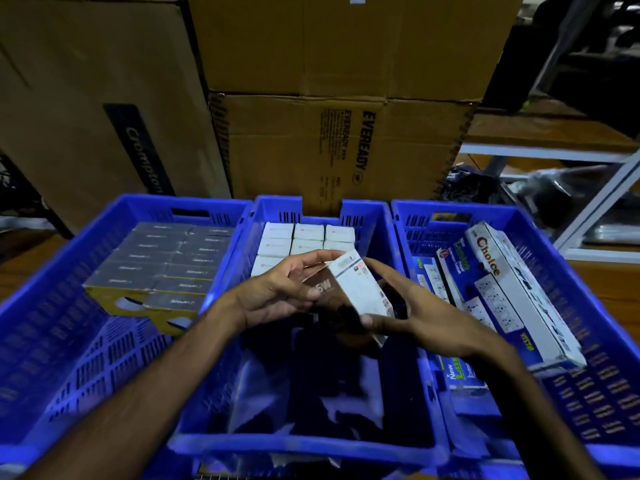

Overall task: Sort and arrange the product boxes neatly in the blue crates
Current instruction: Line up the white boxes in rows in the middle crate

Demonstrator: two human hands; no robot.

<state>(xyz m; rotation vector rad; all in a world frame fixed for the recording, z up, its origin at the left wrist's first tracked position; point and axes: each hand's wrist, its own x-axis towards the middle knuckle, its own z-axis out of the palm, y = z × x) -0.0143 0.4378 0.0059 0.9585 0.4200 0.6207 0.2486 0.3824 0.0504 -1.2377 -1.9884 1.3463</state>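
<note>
**Mid-sort: one box in hand over the middle crate**

Nearest the camera, two bare forearms reach in over the near rim of the middle crate [301, 445]. The left hand [273, 292] and right hand [415, 320] share one small box [356, 289], white and brown, held tilted above that crate. The left grip pinches its upper left end, thumb on the brown face; the right grip clamps the lower right edge, thumb against the near corner.

From the left: the left crate [52, 306] has a tight block of dark, foil-topped boxes [162, 265] filling its far half, the near half bare. The middle crate has white boxes [308, 237] in neat rows against the far wall; its near floor looks dark and glossy, with what may be loose plastic wrap, hard to tell. The right crate [588, 306] carries long boxes [502, 292] leaning on each other at a slant, not yet squared up.

As a judgement, the sorting is roughly half done: each crate has its own kind, but room remains in all three, and the right crate needs straightening. The held box probably belongs with the white rows.

The crates sit side by side, touching, on a brown wooden surface. Behind them rise stacked cardboard cartons [346, 140]; a white metal frame [595, 199] stands at right. The lighting is dim.
</note>
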